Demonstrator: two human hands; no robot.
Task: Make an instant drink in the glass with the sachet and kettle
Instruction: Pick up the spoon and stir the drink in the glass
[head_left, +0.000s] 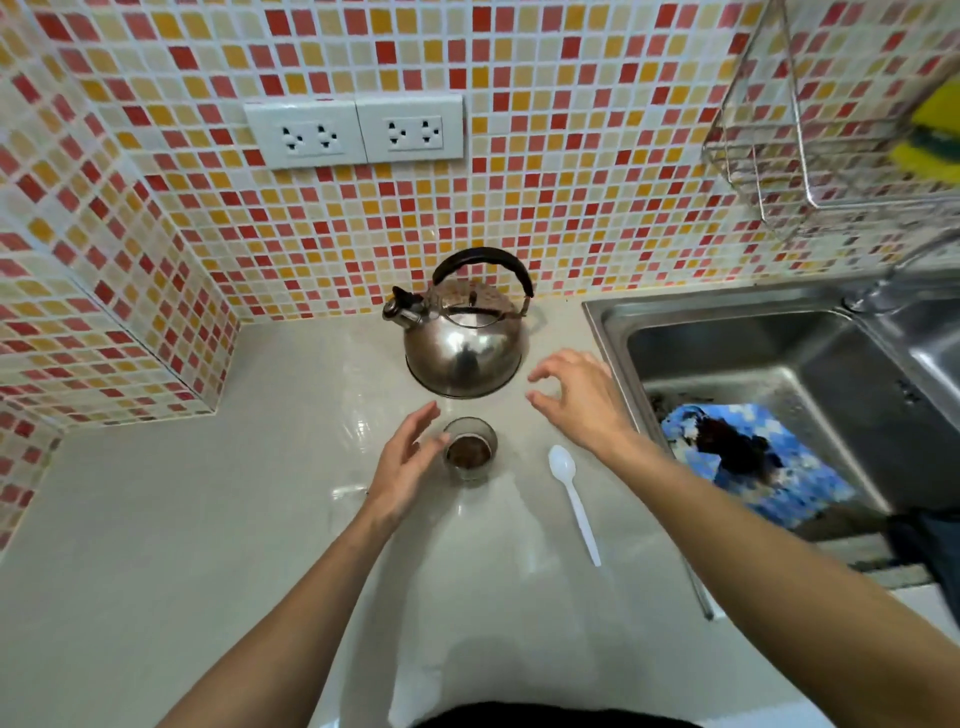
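Sponge (935, 130) cut off at right edge

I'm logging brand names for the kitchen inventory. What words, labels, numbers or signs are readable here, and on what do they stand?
None can be read.
Kettle: no brand or marking visible on its steel body.
Glass: plain, holding brown powder, no print.
Spoon: plain white, no marking.
Wall sockets: no readable lettering.
Blue patterned item in the sink: only a pattern and a dark patch, no legible text.

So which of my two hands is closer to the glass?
The left hand; it is open right beside the glass, while the right hand hovers farther off, near the kettle.
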